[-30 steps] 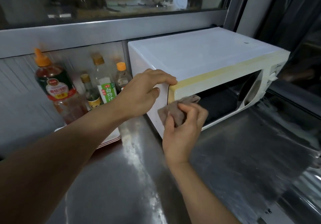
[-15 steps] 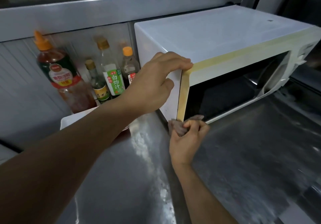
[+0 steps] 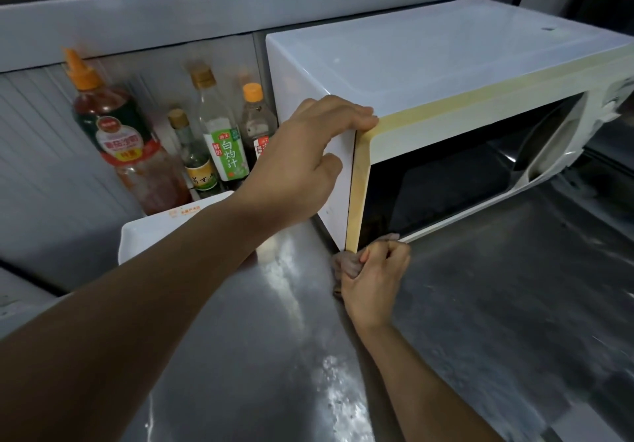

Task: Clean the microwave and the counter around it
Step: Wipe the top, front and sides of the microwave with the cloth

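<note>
Stainless steel covers the counter, dull grey with smeared bright streaks running down its middle. A white microwave stands on it toward the back right, its front frame yellowed along the top and left edges and its dark door window facing the camera. The left hand braces the near left corner of the microwave: the fingers curl over the top edge where the yellowed frame begins, and the thumb presses against the white side panel below them. The right hand sits low at the bottom left corner of the door, fingers closed into a fist around a bunched greyish-pink cloth. The cloth pokes out to the left of the knuckles and touches both the foot of the yellowed frame and the counter.

To the left of the microwave, against the ribbed wall, four bottles stand close together: a large sauce bottle with an orange spout cap and red label, a small bottle with a gold cap, a tall clear bottle with a green and white label, and a dark bottle with an orange cap just beside the microwave's side. A white tray lies in front of them, partly hidden by the left forearm.
</note>
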`<state>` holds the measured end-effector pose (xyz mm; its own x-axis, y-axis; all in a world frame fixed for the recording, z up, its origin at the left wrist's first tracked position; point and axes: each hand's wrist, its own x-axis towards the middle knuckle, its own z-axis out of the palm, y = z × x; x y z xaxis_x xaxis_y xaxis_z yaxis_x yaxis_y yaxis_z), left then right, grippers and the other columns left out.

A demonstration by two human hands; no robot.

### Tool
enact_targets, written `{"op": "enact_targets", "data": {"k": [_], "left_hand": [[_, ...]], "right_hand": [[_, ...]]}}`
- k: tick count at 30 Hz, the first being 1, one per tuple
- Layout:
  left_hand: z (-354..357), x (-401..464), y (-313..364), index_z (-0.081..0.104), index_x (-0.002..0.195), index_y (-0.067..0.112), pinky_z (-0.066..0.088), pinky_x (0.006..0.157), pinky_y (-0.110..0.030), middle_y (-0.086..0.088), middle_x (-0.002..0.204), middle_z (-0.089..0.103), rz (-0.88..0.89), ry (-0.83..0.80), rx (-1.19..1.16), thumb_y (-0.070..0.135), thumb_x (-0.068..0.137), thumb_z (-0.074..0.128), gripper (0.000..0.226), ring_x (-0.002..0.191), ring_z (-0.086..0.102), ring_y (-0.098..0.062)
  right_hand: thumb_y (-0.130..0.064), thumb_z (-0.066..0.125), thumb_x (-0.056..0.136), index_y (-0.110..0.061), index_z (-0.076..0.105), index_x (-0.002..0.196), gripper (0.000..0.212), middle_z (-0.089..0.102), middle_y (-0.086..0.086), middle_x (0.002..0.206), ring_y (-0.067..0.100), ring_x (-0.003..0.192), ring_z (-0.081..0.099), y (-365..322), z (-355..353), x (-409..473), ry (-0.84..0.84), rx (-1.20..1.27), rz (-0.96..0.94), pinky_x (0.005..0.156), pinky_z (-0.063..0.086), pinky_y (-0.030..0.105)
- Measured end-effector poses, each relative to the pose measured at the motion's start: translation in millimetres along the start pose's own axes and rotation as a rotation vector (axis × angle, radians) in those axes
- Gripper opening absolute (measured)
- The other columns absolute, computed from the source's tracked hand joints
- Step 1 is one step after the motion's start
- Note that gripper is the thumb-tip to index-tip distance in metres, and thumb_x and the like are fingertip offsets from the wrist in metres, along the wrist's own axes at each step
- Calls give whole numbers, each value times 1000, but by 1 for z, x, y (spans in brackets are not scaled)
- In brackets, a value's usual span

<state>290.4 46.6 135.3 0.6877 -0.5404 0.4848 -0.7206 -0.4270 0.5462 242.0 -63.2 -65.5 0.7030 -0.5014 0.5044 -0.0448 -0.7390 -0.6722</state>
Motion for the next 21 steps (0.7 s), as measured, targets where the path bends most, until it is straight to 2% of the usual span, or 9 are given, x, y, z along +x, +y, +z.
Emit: {"op": "enact_targets", "data": {"k": [3, 6, 11, 15, 17, 18, 20, 21], "left_hand": [[1, -1, 3, 59, 121, 12, 31, 104, -17, 3, 127, 55, -13, 7, 18, -9, 66, 40, 62, 123, 45, -14], [0, 0, 5, 59, 120, 13, 33, 106, -23, 3, 128, 55, -33, 2, 36, -5, 65, 39, 62, 124, 45, -14], [3, 0, 9, 60, 118, 13, 34, 109, -35, 5, 126, 55, -65, 25, 35, -5, 64, 37, 62, 125, 46, -16], [6, 1, 14, 60, 118, 14, 33, 110, -36, 6, 126, 55, -105, 44, 68, -4, 66, 38, 59, 125, 46, -15], [6, 0, 17, 60, 118, 13, 32, 110, -35, 4, 126, 55, -123, 43, 90, -3, 67, 37, 59, 125, 46, -15], [5, 0, 19, 60, 119, 12, 32, 111, -34, 2, 128, 56, -127, 35, 105, -3, 67, 37, 59, 126, 46, -16], [4, -1, 24, 58, 122, 11, 31, 112, -31, -1, 132, 54, -141, 8, 134, -3, 67, 36, 61, 128, 44, -16], [4, -2, 27, 56, 125, 11, 29, 113, -31, -2, 135, 52, -151, -11, 149, -4, 68, 36, 62, 130, 42, -16]], "right_hand": [[14, 70, 56, -5, 47, 75, 35, 44, 16, 93, 24, 82, 47, 12, -8, 1, -76, -26, -119, 65, 42, 22], [4, 72, 66, -8, 46, 81, 32, 42, 12, 99, 21, 79, 48, 30, -19, 8, -216, -52, -196, 58, 52, 35], [9, 66, 66, -8, 51, 83, 29, 44, 15, 104, 35, 71, 55, 65, -43, 53, -222, -125, -83, 63, 46, 35], [5, 62, 76, -2, 55, 91, 18, 46, 19, 107, 31, 76, 53, 85, -60, 78, -273, -245, -94, 66, 37, 30], [3, 58, 80, -7, 53, 88, 15, 48, 15, 100, 22, 63, 47, 90, -64, 79, -325, -211, -138, 61, 36, 29], [-1, 54, 81, -13, 51, 86, 13, 49, 11, 89, 18, 57, 43, 89, -68, 81, -335, -148, -129, 57, 34, 30], [-8, 44, 82, -24, 48, 75, 17, 39, 2, 67, 13, 49, 35, 79, -84, 80, -297, 48, -24, 51, 28, 32], [-9, 45, 82, -28, 47, 71, 23, 36, -3, 65, 10, 49, 33, 76, -92, 80, -314, 77, -40, 50, 28, 32]]}}
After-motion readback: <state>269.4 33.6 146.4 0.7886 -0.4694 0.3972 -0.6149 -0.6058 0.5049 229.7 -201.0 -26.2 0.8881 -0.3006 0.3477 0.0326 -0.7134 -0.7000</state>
